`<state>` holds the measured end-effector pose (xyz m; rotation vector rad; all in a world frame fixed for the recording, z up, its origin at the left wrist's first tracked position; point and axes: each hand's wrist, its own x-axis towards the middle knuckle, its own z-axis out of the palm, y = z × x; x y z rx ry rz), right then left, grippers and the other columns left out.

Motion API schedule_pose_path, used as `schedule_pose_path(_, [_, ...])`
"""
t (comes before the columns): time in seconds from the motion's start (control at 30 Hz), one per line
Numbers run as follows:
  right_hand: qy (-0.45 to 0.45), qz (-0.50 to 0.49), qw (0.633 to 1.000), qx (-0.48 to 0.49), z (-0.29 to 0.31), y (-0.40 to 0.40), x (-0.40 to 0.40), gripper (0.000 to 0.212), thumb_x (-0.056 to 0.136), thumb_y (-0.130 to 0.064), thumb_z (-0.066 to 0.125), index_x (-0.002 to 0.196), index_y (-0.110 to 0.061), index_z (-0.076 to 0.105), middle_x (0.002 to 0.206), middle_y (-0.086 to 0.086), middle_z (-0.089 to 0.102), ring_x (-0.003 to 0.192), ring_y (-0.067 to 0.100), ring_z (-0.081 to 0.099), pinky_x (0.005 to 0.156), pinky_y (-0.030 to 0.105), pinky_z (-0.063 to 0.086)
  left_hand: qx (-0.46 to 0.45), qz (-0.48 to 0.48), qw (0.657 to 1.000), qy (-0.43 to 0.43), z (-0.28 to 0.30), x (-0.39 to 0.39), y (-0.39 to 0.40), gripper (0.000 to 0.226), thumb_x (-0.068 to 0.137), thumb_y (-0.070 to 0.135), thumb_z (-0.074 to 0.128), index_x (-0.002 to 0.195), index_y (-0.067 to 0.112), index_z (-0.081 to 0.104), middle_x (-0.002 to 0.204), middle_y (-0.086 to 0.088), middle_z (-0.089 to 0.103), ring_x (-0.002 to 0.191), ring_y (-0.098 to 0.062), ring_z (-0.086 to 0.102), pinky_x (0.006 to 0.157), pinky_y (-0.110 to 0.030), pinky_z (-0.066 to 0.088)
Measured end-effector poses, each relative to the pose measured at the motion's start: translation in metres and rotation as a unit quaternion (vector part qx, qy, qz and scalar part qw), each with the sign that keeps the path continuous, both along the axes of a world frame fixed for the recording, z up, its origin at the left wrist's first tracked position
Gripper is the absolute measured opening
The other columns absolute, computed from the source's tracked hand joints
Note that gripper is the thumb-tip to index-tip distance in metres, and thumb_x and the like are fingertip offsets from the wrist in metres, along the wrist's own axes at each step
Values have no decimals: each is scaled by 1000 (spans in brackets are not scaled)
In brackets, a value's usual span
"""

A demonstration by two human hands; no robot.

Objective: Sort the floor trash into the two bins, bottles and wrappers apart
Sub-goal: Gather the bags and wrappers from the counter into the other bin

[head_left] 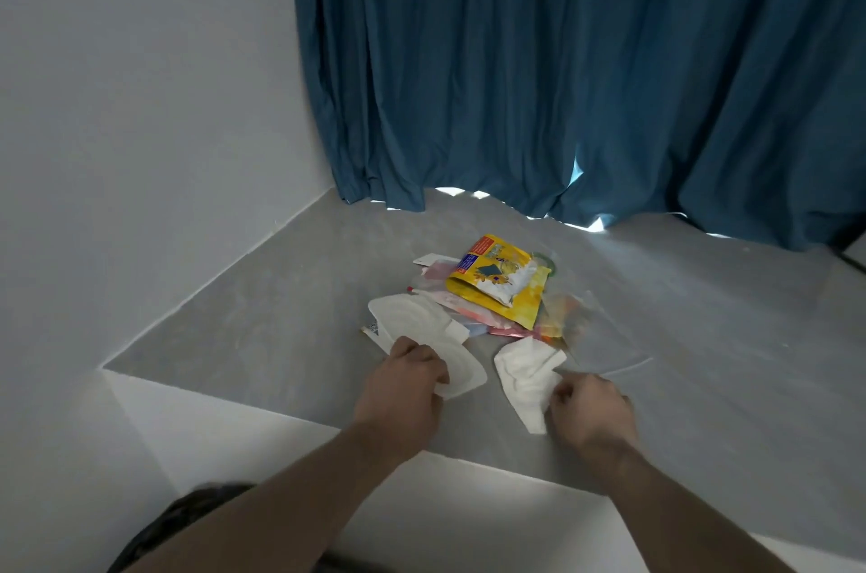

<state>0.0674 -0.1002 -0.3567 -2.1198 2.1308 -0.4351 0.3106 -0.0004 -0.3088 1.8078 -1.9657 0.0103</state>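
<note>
2 white wrappers in grip: L hand (404, 380) curled on flat wrapper (424, 328), R hand (591, 408) pinching crumpled wrapper (527, 373). Yellow packet (499, 279) atop trash pile on grey floor (262, 314), just beyond.

Bare forearms (300, 497), no sleeves; dark trousers (187, 511).

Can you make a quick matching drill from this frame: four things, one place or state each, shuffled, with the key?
Things:
1. left hand
2. right hand
3. yellow pouch
4. blue curtain

States:
A. lies on top of the litter pile, untouched
B. hangs behind the pile, down to the floor
C. grip on the flat white oval wrapper
D. grip on the crumpled white wrapper

Pairs: 1-C, 2-D, 3-A, 4-B
</note>
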Motion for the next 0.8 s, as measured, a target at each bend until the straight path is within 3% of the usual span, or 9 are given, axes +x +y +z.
schedule_pose_path(0.1, [-34,-23,998,-37,8,-8,-3,23,89,-27,50,94,-17,71,104,8,65,103,34,62,85,37,49,-65,-4,998,26,6,16,18,27,67,9,74,89,25,71,99,13,66,108,-9,48,70,-35,59])
schedule_pose_path(0.23, [-82,-61,995,-6,5,-35,-11,28,93,-26,53,111,-10,67,126,14,56,119,39,52,99,41,48,-82,2,996,32,12,38,28,28,68,10,75,90,27,72,101,18,64,109,-7,50,76,-35,58])
schedule_pose_path(0.27, [-102,-64,993,11,1,-42,-12,36,92,-33,55,119,-9,62,133,15,52,124,38,49,103,43,45,-83,7,996,31,14,41,28,28,69,10,76,90,27,72,101,19,64,110,-7,50,77,-34,58])
schedule_pose_path(0.33, [-119,-62,989,57,-10,-53,-11,74,84,-60,60,139,-12,45,146,12,42,137,33,39,111,45,37,-79,11,996,28,15,44,26,28,69,11,77,91,28,72,102,20,64,110,-7,50,80,-32,57])
schedule_pose_path(0.4, [-57,-58,993,88,-23,-59,-11,104,71,-83,56,149,-19,31,153,6,34,144,26,31,111,44,30,-74,-1,997,20,15,45,24,29,68,11,78,90,29,73,102,21,64,109,-8,52,80,-31,57])
schedule_pose_path(0.5, [1,-56,997,48,-31,-62,-12,85,74,-82,53,138,-26,49,141,4,49,134,25,44,108,43,34,-76,-8,997,13,14,50,19,31,67,10,79,91,29,73,102,22,64,107,-7,53,80,-28,56])
schedule_pose_path(0.67, [-11,-42,999,24,-15,-57,-14,34,84,-39,63,107,-16,70,114,10,67,110,33,63,89,38,51,-76,11,996,37,19,57,24,31,68,13,80,90,32,72,102,26,63,108,-5,51,82,-28,55])
schedule_pose_path(0.8, [27,12,999,43,-5,-26,-14,36,87,-35,51,100,-9,71,105,13,74,104,32,69,87,35,52,-91,12,995,42,32,67,59,32,67,10,82,90,29,73,103,23,64,106,-8,53,86,-27,53])
